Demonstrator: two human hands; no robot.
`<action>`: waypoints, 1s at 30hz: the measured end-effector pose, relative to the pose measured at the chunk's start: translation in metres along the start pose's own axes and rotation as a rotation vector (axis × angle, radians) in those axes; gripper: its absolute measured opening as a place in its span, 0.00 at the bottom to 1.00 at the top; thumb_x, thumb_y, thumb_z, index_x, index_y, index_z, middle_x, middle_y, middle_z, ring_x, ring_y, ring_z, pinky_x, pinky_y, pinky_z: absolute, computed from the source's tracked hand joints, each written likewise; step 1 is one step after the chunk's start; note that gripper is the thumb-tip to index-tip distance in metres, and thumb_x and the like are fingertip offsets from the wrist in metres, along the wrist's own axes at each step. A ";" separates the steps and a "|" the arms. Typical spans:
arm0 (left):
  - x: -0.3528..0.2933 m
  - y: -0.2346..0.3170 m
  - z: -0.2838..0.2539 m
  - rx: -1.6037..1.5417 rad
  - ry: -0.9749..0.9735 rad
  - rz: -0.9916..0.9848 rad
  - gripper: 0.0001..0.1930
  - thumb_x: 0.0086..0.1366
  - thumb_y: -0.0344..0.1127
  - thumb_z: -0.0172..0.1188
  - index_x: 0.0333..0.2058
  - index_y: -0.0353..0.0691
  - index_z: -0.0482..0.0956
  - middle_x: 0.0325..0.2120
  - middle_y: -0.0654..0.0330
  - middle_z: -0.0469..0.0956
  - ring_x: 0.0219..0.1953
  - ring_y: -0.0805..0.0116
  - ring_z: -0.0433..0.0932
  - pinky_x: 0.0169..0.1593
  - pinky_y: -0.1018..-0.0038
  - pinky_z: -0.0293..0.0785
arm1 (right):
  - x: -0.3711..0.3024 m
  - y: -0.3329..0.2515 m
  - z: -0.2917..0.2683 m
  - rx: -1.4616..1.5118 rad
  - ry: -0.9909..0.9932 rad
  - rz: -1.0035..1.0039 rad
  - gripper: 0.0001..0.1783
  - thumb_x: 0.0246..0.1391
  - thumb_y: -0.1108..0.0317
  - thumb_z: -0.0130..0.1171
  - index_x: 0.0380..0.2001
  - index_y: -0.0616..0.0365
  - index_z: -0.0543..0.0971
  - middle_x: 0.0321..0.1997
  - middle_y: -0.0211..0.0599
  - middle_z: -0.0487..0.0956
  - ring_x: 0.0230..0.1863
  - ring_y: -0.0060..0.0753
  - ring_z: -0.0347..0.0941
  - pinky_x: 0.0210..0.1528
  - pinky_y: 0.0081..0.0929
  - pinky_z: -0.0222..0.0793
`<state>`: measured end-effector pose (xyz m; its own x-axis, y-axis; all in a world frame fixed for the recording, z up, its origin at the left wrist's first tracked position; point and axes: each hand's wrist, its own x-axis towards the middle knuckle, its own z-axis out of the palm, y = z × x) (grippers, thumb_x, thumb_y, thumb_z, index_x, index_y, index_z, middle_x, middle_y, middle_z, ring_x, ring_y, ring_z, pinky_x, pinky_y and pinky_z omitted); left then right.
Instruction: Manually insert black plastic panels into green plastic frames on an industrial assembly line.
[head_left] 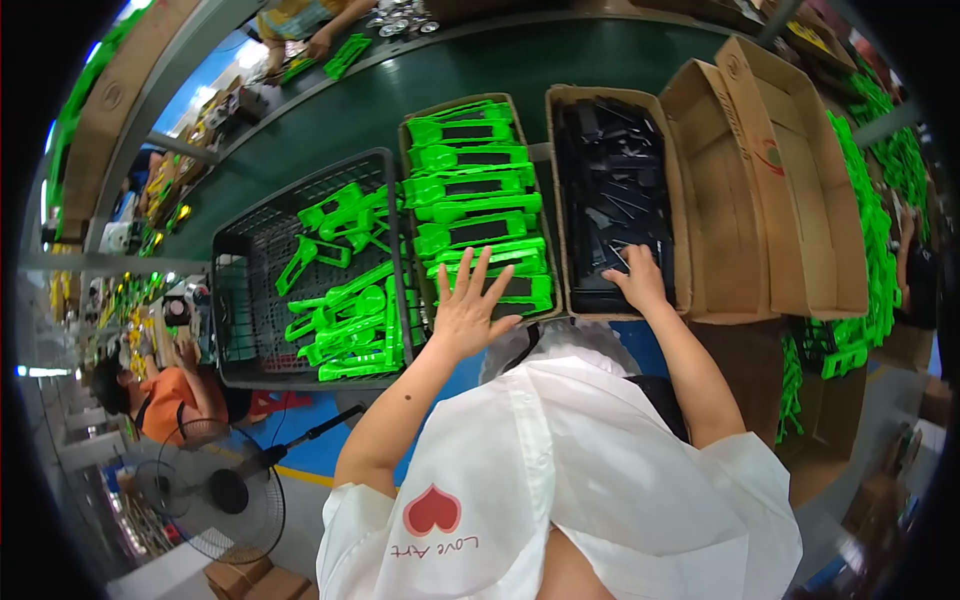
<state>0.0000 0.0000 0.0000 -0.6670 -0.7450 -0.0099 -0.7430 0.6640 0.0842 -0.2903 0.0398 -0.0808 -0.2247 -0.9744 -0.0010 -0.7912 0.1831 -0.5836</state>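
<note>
My left hand [466, 312] is open, its fingers spread flat over the near end of a row of bright green plastic frames [478, 232]. Each frame has a dark rectangular insert, and they stand packed in a long cardboard box [408, 138]. To the right, my right hand [643, 284] reaches over the near end of a second cardboard box [676, 200] holding loose dark flat plastic pieces [622, 172]. Its thumb and fingers are apart, with the fingertips at the dark pieces. No piece shows clearly in its grasp.
A black mesh crate [240, 300] with loose green parts [355, 330] stands at left. Cardboard boxes [715, 190] lie at right beside heaped green parts [880, 250]. Behind runs a green bench surface [440, 65]. Co-workers sit across it and at left, near a fan [225, 490].
</note>
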 end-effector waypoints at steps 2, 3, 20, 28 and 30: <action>0.004 -0.004 -0.013 -0.053 0.181 -0.067 0.33 0.51 0.56 0.50 0.54 0.51 0.56 0.57 0.53 0.46 0.60 0.52 0.39 0.57 0.51 0.29 | 0.006 0.004 -0.003 0.020 -0.011 0.062 0.19 0.36 0.61 0.62 0.27 0.61 0.67 0.30 0.44 0.68 0.33 0.47 0.67 0.33 0.35 0.63; 0.009 -0.018 -0.020 -0.067 0.318 -0.162 0.32 0.51 0.51 0.51 0.54 0.47 0.57 0.56 0.51 0.49 0.58 0.52 0.44 0.57 0.53 0.32 | 0.008 -0.003 -0.010 0.040 -0.036 0.137 0.18 0.37 0.61 0.61 0.26 0.62 0.67 0.29 0.44 0.68 0.33 0.47 0.67 0.33 0.35 0.63; 0.039 -0.265 0.031 -0.333 -0.188 -0.691 0.40 0.40 0.45 0.59 0.55 0.58 0.53 0.55 0.56 0.54 0.56 0.50 0.49 0.55 0.51 0.46 | -0.003 -0.011 0.013 -0.086 0.055 0.158 0.15 0.41 0.60 0.56 0.25 0.60 0.67 0.29 0.45 0.69 0.31 0.48 0.68 0.33 0.39 0.65; 0.050 -0.193 -0.034 -0.070 -0.473 -0.823 0.29 0.58 0.60 0.25 0.49 0.53 0.66 0.50 0.54 0.63 0.54 0.53 0.58 0.53 0.39 0.28 | 0.004 -0.012 0.011 -0.088 0.060 0.152 0.15 0.41 0.60 0.55 0.26 0.60 0.66 0.29 0.45 0.69 0.31 0.49 0.68 0.32 0.39 0.65; 0.053 -0.172 -0.037 -0.011 -0.620 -0.748 0.29 0.59 0.57 0.27 0.47 0.43 0.67 0.48 0.52 0.64 0.54 0.52 0.59 0.53 0.39 0.26 | 0.005 -0.006 0.015 -0.091 0.068 0.160 0.16 0.40 0.60 0.56 0.26 0.60 0.66 0.29 0.46 0.69 0.31 0.49 0.68 0.32 0.40 0.65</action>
<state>0.0951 -0.1560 0.0215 0.0637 -0.8067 -0.5875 -0.9886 0.0296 -0.1479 -0.2780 0.0318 -0.0892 -0.3874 -0.9214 -0.0308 -0.7897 0.3489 -0.5046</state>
